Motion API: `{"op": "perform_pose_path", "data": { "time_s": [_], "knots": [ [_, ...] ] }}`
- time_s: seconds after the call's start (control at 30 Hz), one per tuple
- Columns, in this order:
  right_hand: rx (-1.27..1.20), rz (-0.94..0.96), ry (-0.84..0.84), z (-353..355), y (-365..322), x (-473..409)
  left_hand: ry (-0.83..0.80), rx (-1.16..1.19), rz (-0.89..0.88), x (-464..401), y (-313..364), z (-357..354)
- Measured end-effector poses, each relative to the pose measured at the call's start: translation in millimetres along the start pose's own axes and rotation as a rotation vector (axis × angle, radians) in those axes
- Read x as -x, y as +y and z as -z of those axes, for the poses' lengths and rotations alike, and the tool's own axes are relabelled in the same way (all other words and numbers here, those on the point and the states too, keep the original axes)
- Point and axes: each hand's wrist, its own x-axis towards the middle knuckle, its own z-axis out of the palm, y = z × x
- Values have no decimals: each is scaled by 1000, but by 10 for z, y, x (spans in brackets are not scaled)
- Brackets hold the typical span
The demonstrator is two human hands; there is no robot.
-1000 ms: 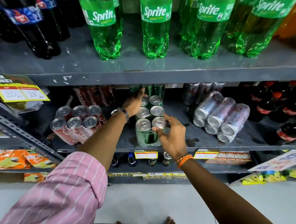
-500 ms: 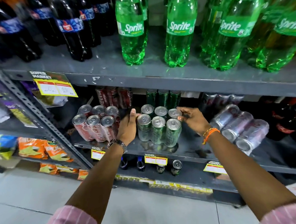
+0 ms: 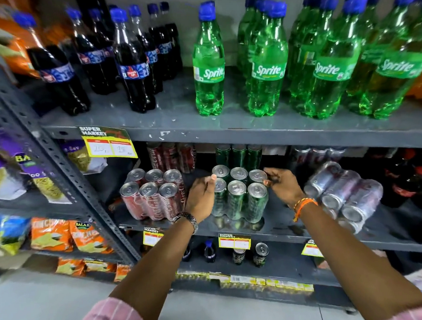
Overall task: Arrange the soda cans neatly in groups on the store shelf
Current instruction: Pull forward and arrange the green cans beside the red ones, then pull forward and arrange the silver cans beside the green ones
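Observation:
Several green soda cans [image 3: 238,195] stand upright in a tight two-row block on the middle shelf [image 3: 282,232]. My left hand [image 3: 202,197] lies flat against the block's left side, thumb by a rear can top. My right hand [image 3: 282,185] is at the block's right side, its curled fingertips touching the rear right can. Neither hand lifts a can. A block of red cola cans [image 3: 153,197] stands just left of my left hand. To the right, a wrapped pack of silver cans [image 3: 343,194] lies on its side. More red and green cans stand behind, in shadow.
Green Sprite bottles [image 3: 266,76] and dark cola bottles [image 3: 134,68] fill the upper shelf. Dark red-capped bottles [image 3: 406,181] stand at the far right of the middle shelf. Snack bags [image 3: 69,235] hang on the left rack. Small cans [image 3: 260,254] sit on the lower shelf.
The view has tilted up and shifted right. My hands went from handling single green cans to resting on both sides of the block, which now stands squared up.

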Motion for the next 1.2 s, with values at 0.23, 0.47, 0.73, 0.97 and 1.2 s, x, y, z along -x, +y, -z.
{"op": "perform_pose_path", "data": {
  "time_s": [0.23,0.47,0.73,0.97,1.2],
  "knots": [
    [-32,-63,129,13,-7,224,-36,-49,-122,111,61,11],
    [-54,-133,327,384,83,396,1,26,-186,108,481,-152],
    [140,-265,671,1196,366,577,-135,-5,-309,75,1184,-803],
    [118,-536,731,1874,788,548,-407,-49,-201,-211,1661,-1656],
    [-93,-703,557,2044,1190,359,-622,-185,-82,-513,1895,-2386]
  ]
}}
